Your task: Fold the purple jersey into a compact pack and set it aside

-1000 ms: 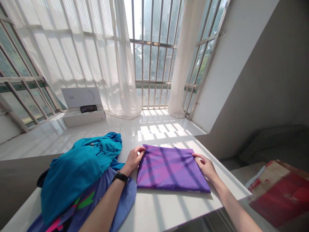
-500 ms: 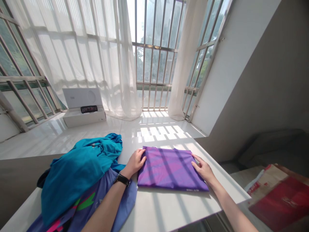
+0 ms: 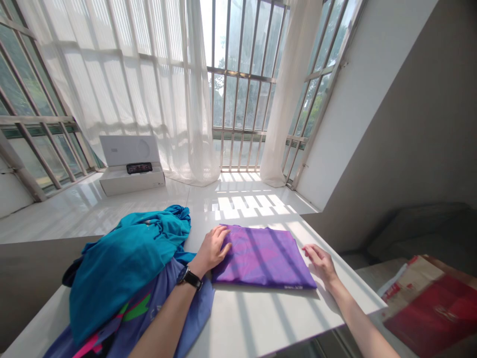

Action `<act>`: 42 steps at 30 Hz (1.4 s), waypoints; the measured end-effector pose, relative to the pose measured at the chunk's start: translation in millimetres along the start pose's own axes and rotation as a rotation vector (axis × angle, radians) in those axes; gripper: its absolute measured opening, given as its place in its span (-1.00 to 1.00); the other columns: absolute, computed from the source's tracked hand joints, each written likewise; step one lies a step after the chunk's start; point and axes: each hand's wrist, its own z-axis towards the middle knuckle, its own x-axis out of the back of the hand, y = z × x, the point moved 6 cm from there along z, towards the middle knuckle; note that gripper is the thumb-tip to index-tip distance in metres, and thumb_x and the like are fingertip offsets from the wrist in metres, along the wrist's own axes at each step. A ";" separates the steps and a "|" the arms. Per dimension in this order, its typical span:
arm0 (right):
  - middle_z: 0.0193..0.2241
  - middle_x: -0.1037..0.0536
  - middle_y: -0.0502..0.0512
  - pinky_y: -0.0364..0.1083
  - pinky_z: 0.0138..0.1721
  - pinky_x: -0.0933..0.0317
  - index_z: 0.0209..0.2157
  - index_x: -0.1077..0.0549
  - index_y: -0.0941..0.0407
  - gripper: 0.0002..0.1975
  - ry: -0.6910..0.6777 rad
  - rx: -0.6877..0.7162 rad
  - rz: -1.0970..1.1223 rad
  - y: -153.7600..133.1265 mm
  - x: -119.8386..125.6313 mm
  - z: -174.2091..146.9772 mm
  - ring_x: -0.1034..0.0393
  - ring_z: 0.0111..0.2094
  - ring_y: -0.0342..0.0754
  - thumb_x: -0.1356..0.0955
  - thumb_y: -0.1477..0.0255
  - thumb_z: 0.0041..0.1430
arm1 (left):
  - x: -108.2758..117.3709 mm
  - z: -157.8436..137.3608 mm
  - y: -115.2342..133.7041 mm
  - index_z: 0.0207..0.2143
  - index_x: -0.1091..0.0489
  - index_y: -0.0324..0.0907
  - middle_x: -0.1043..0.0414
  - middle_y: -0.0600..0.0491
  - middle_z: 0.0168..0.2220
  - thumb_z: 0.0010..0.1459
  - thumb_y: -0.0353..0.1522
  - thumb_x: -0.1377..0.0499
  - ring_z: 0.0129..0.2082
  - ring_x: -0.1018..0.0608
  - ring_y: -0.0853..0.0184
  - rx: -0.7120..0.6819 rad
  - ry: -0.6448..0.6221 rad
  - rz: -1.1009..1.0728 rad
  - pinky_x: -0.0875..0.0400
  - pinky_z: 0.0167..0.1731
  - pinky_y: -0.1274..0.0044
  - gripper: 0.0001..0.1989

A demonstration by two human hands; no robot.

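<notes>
A purple garment [image 3: 263, 258], folded into a flat rectangle, lies on the white table with small white print along its front edge. On its left edge rests my left hand [image 3: 213, 249], fingers stretched out over the cloth and thumb apart. My right hand [image 3: 319, 259] is just off the garment's right edge, loosely bent with thumb and fingers apart and nothing in it. To the left, a crumpled teal garment [image 3: 130, 258] is heaped over a blue-violet garment [image 3: 199, 308] with green and pink patches. My left wrist wears a black watch [image 3: 189, 277].
On the window ledge behind the table [image 3: 238, 323] stands an open white box [image 3: 132, 181] with a dark phone-like device [image 3: 139, 168] on it. Sheer white curtains [image 3: 164, 99] hang before barred windows. A red and tan bag [image 3: 432, 303] sits lower right, beyond the table edge.
My right hand has moved right, away from the garment's edge. My left hand has slid slightly further onto the cloth, and the purple garment's right side has shifted a little left.
</notes>
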 end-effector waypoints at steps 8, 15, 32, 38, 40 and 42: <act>-0.50 -0.60 0.12 -0.03 -0.30 -0.32 -0.55 -0.56 0.08 -0.49 -0.199 -0.014 -0.118 -18.3 -15.0 -16.4 -0.49 -0.42 0.06 -0.30 -0.01 0.23 | -12.3 -4.6 6.8 0.17 -0.42 -0.09 -0.38 -0.12 0.26 0.31 -0.24 -0.14 0.30 -0.33 -0.04 0.020 -0.155 0.044 -0.20 0.28 0.08 -0.59; -0.04 -0.57 0.21 0.03 -0.09 -0.38 -0.05 -0.57 0.06 -0.54 -0.054 0.243 -0.373 -35.2 -13.8 -12.3 -0.49 -0.05 0.14 -0.28 0.05 0.26 | -4.9 -4.9 7.9 0.14 -0.45 -0.05 -0.40 -0.15 0.23 0.34 -0.16 -0.12 0.24 -0.36 -0.10 0.156 -0.136 0.146 -0.07 0.25 -0.09 -0.61; -0.24 -0.54 0.17 0.10 -0.08 -0.31 -0.33 -0.50 0.03 -0.53 0.032 0.227 -0.557 -25.2 -18.1 -11.3 -0.45 -0.19 0.13 -0.22 -0.04 0.27 | -8.9 -14.4 93.1 0.08 -0.50 -0.03 -0.56 -0.05 0.05 0.27 -0.08 -0.18 0.04 -0.54 0.09 -0.264 -0.297 -0.148 -0.37 0.09 0.31 -0.59; -0.15 -0.60 0.17 0.10 -0.03 -0.35 -0.27 -0.55 0.02 -0.57 -0.021 0.220 -0.518 -24.5 -21.3 -12.4 -0.50 -0.11 0.14 -0.21 0.02 0.29 | -28.1 -19.1 81.3 0.22 -0.39 -0.04 -0.36 -0.07 0.29 0.31 -0.14 -0.16 0.29 -0.36 0.03 -0.269 -0.328 -0.066 -0.21 0.29 0.16 -0.53; 0.00 -0.57 0.25 0.16 0.06 -0.32 -0.12 -0.56 0.05 -0.52 0.005 0.249 -0.532 -19.9 -21.2 -9.3 -0.45 0.04 0.20 -0.20 0.03 0.29 | -28.8 -17.5 66.1 0.23 -0.38 -0.04 -0.33 -0.09 0.30 0.34 -0.15 -0.11 0.31 -0.33 0.01 -0.179 -0.300 -0.010 -0.17 0.31 0.12 -0.55; 0.07 -0.54 0.30 0.20 0.09 -0.31 -0.04 -0.55 0.08 -0.48 0.012 0.250 -0.554 -13.8 -22.3 -7.1 -0.41 0.11 0.23 -0.19 0.04 0.29 | -28.1 -17.0 52.4 0.24 -0.36 -0.04 -0.30 -0.11 0.32 0.37 -0.17 -0.07 0.32 -0.30 -0.01 -0.066 -0.250 0.051 -0.14 0.30 0.05 -0.56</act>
